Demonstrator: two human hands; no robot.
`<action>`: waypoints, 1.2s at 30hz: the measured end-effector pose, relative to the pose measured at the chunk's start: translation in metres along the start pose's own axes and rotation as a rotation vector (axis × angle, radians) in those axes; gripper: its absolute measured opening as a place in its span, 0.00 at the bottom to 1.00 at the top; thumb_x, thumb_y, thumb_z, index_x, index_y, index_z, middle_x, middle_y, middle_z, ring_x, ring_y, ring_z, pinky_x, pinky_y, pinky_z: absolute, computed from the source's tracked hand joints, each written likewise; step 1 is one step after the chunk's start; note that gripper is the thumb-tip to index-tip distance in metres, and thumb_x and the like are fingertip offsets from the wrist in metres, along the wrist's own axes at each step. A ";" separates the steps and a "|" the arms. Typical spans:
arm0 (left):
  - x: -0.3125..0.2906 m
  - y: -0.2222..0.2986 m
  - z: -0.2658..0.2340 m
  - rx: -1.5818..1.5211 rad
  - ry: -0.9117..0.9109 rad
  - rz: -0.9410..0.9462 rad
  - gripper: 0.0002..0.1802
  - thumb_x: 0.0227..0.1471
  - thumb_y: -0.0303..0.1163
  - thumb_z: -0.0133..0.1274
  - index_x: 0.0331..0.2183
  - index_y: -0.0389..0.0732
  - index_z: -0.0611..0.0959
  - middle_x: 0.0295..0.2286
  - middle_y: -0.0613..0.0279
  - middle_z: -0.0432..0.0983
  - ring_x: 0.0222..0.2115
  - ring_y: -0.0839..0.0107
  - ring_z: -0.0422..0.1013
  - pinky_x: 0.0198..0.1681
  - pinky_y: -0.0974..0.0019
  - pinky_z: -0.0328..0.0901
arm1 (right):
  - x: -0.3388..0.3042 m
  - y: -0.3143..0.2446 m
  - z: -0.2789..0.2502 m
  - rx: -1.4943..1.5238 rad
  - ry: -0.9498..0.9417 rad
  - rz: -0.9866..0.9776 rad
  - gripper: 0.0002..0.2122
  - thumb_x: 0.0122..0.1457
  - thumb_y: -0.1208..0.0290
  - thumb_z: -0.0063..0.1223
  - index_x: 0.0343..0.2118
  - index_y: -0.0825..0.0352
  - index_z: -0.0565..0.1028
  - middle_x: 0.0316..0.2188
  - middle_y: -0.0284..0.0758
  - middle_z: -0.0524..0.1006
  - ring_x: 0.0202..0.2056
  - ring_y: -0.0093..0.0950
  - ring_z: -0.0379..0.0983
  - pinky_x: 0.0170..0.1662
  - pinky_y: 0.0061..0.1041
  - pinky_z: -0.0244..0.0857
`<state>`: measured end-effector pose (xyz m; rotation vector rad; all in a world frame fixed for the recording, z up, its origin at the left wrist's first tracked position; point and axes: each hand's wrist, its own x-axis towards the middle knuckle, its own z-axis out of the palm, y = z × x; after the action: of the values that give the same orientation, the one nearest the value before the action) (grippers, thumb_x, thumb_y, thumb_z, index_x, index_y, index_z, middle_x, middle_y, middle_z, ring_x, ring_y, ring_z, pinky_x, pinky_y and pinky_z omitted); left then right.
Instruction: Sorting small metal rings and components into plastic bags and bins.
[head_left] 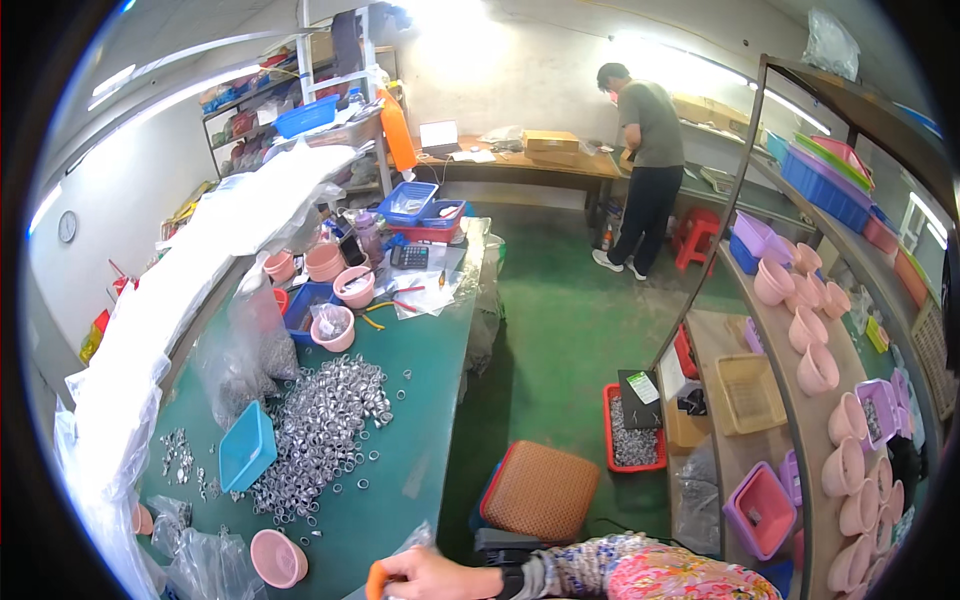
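My right hand (435,574) is at the lower edge, its arm in a flowered sleeve (640,572) reaching in from the right. Its fingers are closed round an orange handle-like piece (376,580); the rest of that thing is cut off by the frame. Clear plastic film (418,538) shows just behind the hand. My left hand is out of the picture. Nearest to the hand on the green table (425,400) stands a pink bowl (278,558). Beyond it, a large heap of small silvery metal rings (325,430) lies beside a tilted blue tray (247,447).
Clear bags (215,565) lie at the table's near left. Farther back are pink bowls (333,327), a calculator (409,257) and blue baskets (408,202). A brown woven-topped stool (540,490) stands beside the table. Shelves (800,390) hold bowls at right. Another person (650,150) stands at the back.
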<state>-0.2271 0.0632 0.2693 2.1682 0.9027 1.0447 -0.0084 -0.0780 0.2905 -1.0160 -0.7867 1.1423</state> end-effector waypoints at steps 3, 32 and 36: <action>0.003 0.033 0.032 0.100 -0.308 -0.163 0.06 0.51 0.23 0.51 0.34 0.38 0.74 0.22 0.66 0.70 0.21 0.70 0.66 0.26 0.66 0.63 | -0.032 0.003 -0.025 -0.188 0.107 0.011 0.06 0.57 0.76 0.45 0.33 0.64 0.75 0.17 0.24 0.70 0.15 0.12 0.64 0.19 0.15 0.58; -0.228 0.179 0.196 -0.443 -1.979 0.507 0.07 0.54 0.21 0.50 0.37 0.31 0.77 0.18 0.67 0.70 0.17 0.83 0.63 0.19 0.74 0.57 | -0.276 0.300 0.016 -0.850 1.699 0.027 0.47 0.37 0.57 0.70 0.57 0.74 0.55 0.45 0.58 0.68 0.51 0.50 0.63 0.56 0.35 0.57; -0.257 0.185 0.206 -0.524 -2.117 0.418 0.06 0.51 0.20 0.52 0.35 0.31 0.77 0.21 0.61 0.76 0.22 0.80 0.71 0.25 0.73 0.65 | -0.337 0.203 0.061 -0.252 1.915 -0.132 0.28 0.40 0.66 0.66 0.47 0.67 0.70 0.40 0.48 0.72 0.42 0.44 0.70 0.48 0.34 0.63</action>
<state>-0.1185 -0.2871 0.1779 1.6559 -0.7435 -0.9580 -0.2190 -0.3711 0.1221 -1.6340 0.5858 -0.3507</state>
